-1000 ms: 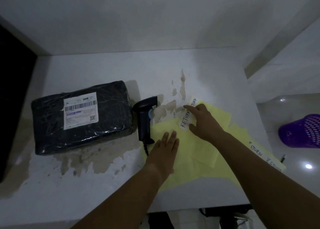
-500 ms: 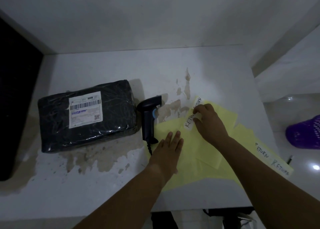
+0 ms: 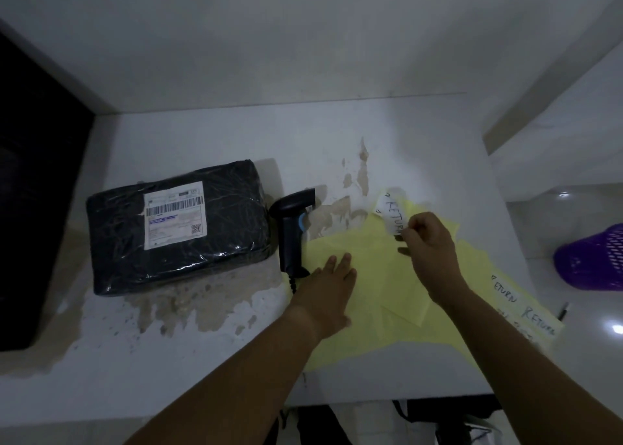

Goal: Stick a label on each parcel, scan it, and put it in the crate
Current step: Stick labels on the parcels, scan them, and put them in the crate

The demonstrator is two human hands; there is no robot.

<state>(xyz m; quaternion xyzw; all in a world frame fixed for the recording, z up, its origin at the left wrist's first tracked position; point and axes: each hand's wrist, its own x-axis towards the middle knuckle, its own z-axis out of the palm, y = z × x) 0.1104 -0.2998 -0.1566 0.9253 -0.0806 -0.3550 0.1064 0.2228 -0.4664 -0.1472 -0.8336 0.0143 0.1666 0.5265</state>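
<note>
- Fingers [image 3: 417,225] of the right hand [image 3: 431,244] are curled in, and I see them pinching, with the thumb, the near end of a small white paper label [image 3: 392,212] hand-lettered RETURN.
- The white paper label sticks out past those fingertips toward the wall. Its far end reaches beyond the far edge of the pale yellow backing sheets [image 3: 374,276], over the tabletop.
- The left hand [image 3: 332,284] lies flat on the yellow sheets, fingers straight and close together, gripping nothing, just beside the scanner's handle.
- On my feed the black handheld barcode scanner [image 3: 292,232] with a blue trigger lies on the worn white tabletop [image 3: 209,134], between the sheets and the parcel.
- The black plastic-wrapped rectangular parcel [image 3: 135,242] sits at the left, well apart from the pinched label. It has a white printed shipping label [image 3: 174,214] on top.
- More RETURN stickers [image 3: 536,316] lie on a yellow strip at the table's right edge.
- A purple perforated plastic basket [image 3: 593,259] stands on the floor at the right.
</note>
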